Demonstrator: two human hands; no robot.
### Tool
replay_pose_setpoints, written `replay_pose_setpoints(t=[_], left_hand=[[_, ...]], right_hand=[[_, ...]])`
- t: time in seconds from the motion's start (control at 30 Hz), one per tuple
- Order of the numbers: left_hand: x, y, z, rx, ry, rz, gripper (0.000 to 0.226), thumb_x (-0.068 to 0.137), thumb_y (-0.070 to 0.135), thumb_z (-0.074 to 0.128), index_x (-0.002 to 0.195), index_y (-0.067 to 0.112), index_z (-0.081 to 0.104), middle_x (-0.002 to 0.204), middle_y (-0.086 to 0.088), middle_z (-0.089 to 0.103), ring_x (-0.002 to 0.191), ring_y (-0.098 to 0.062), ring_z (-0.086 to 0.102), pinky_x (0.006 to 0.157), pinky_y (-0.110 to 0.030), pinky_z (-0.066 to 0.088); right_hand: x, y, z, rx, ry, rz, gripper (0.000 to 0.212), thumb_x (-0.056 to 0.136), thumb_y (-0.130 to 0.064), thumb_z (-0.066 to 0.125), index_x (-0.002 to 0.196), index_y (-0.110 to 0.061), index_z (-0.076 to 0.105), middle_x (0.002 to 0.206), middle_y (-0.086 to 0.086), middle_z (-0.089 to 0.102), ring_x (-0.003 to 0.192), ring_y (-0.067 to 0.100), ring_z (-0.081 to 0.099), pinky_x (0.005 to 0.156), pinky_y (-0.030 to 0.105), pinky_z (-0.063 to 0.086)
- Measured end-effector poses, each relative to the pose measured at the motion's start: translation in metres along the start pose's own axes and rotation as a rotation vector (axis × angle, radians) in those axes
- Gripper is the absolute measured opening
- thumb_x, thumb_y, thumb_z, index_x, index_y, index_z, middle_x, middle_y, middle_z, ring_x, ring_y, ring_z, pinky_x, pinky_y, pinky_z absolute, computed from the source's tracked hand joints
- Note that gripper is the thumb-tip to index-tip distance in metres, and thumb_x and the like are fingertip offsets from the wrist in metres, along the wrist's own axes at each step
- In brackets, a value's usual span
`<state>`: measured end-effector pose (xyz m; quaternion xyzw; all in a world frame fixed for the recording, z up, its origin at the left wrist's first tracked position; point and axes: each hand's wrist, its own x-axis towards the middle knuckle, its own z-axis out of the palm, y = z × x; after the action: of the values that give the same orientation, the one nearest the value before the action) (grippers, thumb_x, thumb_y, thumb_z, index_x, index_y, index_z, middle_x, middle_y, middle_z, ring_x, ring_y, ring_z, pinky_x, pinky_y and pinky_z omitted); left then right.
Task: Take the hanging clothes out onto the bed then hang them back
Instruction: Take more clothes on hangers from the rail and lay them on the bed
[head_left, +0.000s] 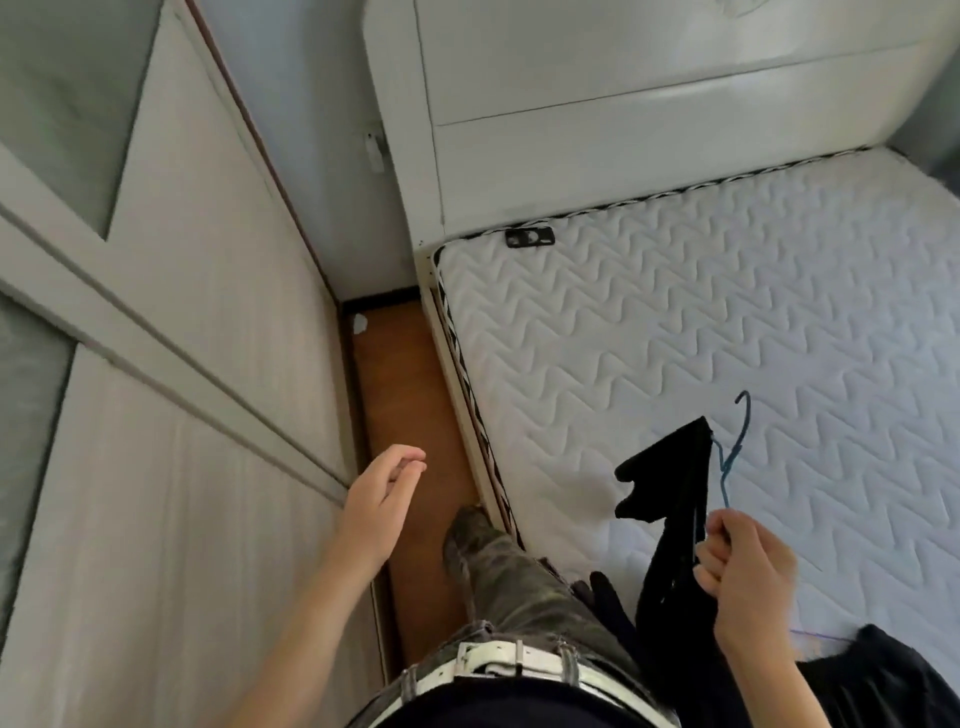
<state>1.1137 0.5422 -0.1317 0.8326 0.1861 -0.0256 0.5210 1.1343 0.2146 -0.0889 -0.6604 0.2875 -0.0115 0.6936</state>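
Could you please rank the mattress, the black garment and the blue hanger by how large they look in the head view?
1. mattress
2. black garment
3. blue hanger, partly hidden in the right hand

Light: you get soft, even daylight | Shadows: faint | Focus: slightly soft, wardrobe (171, 364) smeared | Edges: wide-angle bending

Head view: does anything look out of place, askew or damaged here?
One small oddity: a crumpled white scrap lies on the floor in the corner between wardrobe and bed. Otherwise, the right hand holds a blue hanger with a black garment over the mattress; the left hand is empty.
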Motion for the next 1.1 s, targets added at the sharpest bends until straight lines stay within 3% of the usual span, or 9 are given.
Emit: replay_pose_setpoints(t=[0.3, 0.37, 0.43, 0.53, 0.67, 0.8, 0.87, 1.1], left_hand=[[0.17, 0.023, -0.033, 0.066, -0.123, -0.101, 0.025, 0.099, 0.02, 0.048, 0.089, 0.038, 0.063, 0.098, 0.005, 0.069, 0.1, -0.013, 0.063, 0.089, -0.03, 0.047], [0.212, 0.036, -0.039, 0.085, -0.16, -0.078, 0.015, 0.097, 0.028, 0.049, 0.094, 0.033, 0.063, 0.098, 0.006, 0.069, 0.101, -0.013, 0.063, 0.09, -0.033, 0.048], [0.256, 0.052, -0.038, 0.11, -0.203, -0.027, 0.019, 0.09, 0.038, 0.046, 0.096, 0.033, 0.063, 0.097, 0.007, 0.069, 0.098, -0.01, 0.063, 0.089, -0.034, 0.05], [0.322, 0.078, -0.021, 0.14, -0.3, 0.049, 0.018, 0.093, 0.034, 0.046, 0.097, 0.032, 0.063, 0.098, 0.008, 0.069, 0.097, -0.009, 0.063, 0.088, -0.031, 0.05], [0.408, 0.113, 0.016, 0.182, -0.527, 0.138, 0.016, 0.094, 0.032, 0.049, 0.099, 0.033, 0.063, 0.102, 0.007, 0.069, 0.101, -0.008, 0.063, 0.091, -0.031, 0.05], [0.493, 0.154, 0.061, 0.264, -0.801, 0.257, 0.028, 0.079, 0.053, 0.046, 0.096, 0.037, 0.062, 0.101, 0.005, 0.069, 0.1, -0.012, 0.064, 0.094, -0.038, 0.051], [0.527, 0.177, 0.083, 0.324, -0.943, 0.356, 0.026, 0.08, 0.05, 0.044, 0.095, 0.038, 0.061, 0.1, 0.006, 0.069, 0.098, -0.012, 0.064, 0.09, -0.038, 0.052], [0.566, 0.224, 0.152, 0.375, -1.304, 0.569, 0.025, 0.078, 0.046, 0.045, 0.092, 0.034, 0.063, 0.093, 0.004, 0.071, 0.091, -0.016, 0.067, 0.083, -0.039, 0.053]], right_hand=[[0.129, -0.054, 0.1, 0.15, 0.176, 0.0, 0.022, 0.091, -0.002, 0.043, 0.069, -0.004, 0.047, 0.045, -0.006, 0.029, 0.038, 0.008, 0.022, 0.037, 0.018, 0.017], [0.149, -0.065, 0.114, 0.156, 0.232, 0.003, 0.025, 0.091, -0.003, 0.043, 0.066, -0.005, 0.046, 0.045, -0.007, 0.029, 0.038, 0.008, 0.023, 0.037, 0.017, 0.017], [0.164, -0.072, 0.125, 0.158, 0.284, 0.005, 0.024, 0.09, -0.004, 0.044, 0.066, -0.006, 0.046, 0.045, -0.007, 0.03, 0.039, 0.008, 0.023, 0.038, 0.017, 0.017], [0.183, -0.075, 0.139, 0.173, 0.367, -0.006, 0.027, 0.091, -0.007, 0.044, 0.065, -0.007, 0.045, 0.046, -0.007, 0.03, 0.039, 0.008, 0.023, 0.038, 0.019, 0.017], [0.197, -0.071, 0.158, 0.234, 0.539, 0.029, 0.026, 0.092, -0.007, 0.044, 0.066, -0.006, 0.046, 0.047, -0.005, 0.029, 0.04, 0.009, 0.023, 0.039, 0.021, 0.017], [0.196, -0.067, 0.189, 0.327, 0.772, 0.023, 0.025, 0.093, -0.005, 0.044, 0.069, -0.003, 0.049, 0.046, -0.004, 0.029, 0.039, 0.01, 0.021, 0.04, 0.021, 0.015], [0.19, -0.07, 0.209, 0.358, 0.911, 0.02, 0.027, 0.095, -0.005, 0.043, 0.069, -0.003, 0.049, 0.047, -0.004, 0.03, 0.04, 0.01, 0.022, 0.04, 0.02, 0.016], [0.135, -0.083, 0.278, 0.519, 1.399, -0.016, 0.024, 0.093, -0.004, 0.042, 0.07, -0.005, 0.047, 0.049, -0.002, 0.026, 0.041, 0.011, 0.019, 0.042, 0.025, 0.013]])
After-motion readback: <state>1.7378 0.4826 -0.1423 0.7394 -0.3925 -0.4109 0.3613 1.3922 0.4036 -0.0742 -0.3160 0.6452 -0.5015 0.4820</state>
